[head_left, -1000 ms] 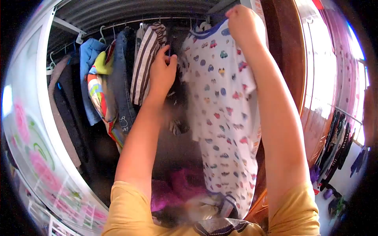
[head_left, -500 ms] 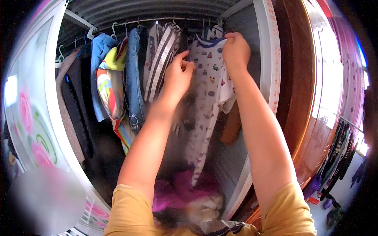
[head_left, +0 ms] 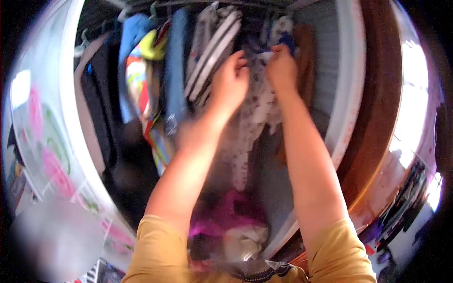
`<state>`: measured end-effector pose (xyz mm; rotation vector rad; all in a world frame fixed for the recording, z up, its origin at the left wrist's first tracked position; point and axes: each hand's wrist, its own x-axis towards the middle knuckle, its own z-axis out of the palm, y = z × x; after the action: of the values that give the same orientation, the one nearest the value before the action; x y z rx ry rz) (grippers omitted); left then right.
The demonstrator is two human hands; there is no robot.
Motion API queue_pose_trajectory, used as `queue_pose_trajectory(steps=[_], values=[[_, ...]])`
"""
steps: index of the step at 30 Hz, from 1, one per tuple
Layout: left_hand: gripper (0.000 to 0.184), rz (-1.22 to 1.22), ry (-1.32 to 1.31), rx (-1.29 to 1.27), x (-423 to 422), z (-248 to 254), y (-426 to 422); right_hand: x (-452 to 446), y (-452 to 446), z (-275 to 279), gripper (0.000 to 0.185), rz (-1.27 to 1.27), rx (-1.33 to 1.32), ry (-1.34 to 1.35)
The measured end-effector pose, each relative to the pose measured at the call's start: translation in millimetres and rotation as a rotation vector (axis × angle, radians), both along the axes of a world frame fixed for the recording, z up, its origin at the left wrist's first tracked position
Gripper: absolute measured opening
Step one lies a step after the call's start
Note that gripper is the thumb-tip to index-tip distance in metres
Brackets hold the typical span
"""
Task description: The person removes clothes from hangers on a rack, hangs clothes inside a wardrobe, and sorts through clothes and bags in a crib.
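Note:
My right hand point(head_left: 282, 70) grips the blue-edged neckline of a white garment with small printed pictures point(head_left: 257, 106), which hangs down inside the wardrobe. Its fingers are closed on the cloth near the rail. My left hand point(head_left: 230, 85) is raised just to the left of that garment, in front of a brown-and-white striped garment point(head_left: 214, 54). The thumb and fingers of this hand are curled toward each other; motion blur hides whether any cloth lies between them.
Left along the rail hang blue jeans point(head_left: 176, 66), a multicoloured garment point(head_left: 138, 78) and dark clothes point(head_left: 101, 85). A brown garment point(head_left: 306, 61) hangs at the right. Purple cloth point(head_left: 226, 214) lies at the wardrobe's bottom. White frame posts point(head_left: 349, 85) stand at the sides.
My right hand has come down and inward with the printed garment, which now hangs bunched and narrower. My left hand has moved right, closer to it. The view has shifted too.

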<state>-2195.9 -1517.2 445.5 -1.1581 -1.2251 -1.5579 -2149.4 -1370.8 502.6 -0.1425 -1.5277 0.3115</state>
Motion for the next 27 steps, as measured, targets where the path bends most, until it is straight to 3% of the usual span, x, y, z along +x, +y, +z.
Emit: queue_pose_trajectory(steps=[2, 5, 9, 11, 12, 15, 17, 20, 22, 23, 25, 27], values=[[0.041, 0.083, 0.047, 0.043, 7, -30, -1, 26, -20, -11, 0.033, -0.097, -0.051, -0.122], [0.04, 0.102, 0.018, 0.008, 33, -107, -15, 45, -34, -50, 0.041, -0.204, 0.352, 0.228], [0.029, -0.029, -0.296, -0.31, 79, -252, -40, 84, -88, -167, 0.037, 0.281, 0.331, 0.355], [0.025, -0.095, -0.517, -0.429, 108, -340, -61, 97, -100, -252, 0.035, 0.643, 0.373, 0.041], [0.024, 0.009, -0.492, -0.52, 126, -378, -78, 108, -107, -292, 0.034, 0.697, 0.389, -0.215], [0.026, 0.095, -0.89, -0.847, 207, -469, -137, 153, -107, -414, 0.025, 0.94, 0.31, -0.81], [0.027, 0.139, -0.948, -0.753, 267, -527, -171, 194, -96, -490, 0.028, 1.046, 0.217, -0.973], [0.032, 0.256, -1.282, -0.787, 359, -544, -203, 260, -101, -537, 0.017, 1.195, 0.11, -1.274], [0.035, 0.32, -1.384, -0.779, 415, -569, -210, 294, -104, -566, 0.02, 1.23, 0.162, -1.418], [0.037, 0.347, -1.429, -0.78, 442, -584, -213, 310, -106, -578, 0.02, 1.262, 0.17, -1.466], [0.037, 0.335, -1.367, -1.059, 480, -606, -202, 338, -109, -597, 0.022, 1.336, 0.233, -1.565], [0.036, 0.28, -1.43, -1.002, 510, -617, -203, 359, -117, -613, 0.022, 1.409, 0.353, -1.6]])
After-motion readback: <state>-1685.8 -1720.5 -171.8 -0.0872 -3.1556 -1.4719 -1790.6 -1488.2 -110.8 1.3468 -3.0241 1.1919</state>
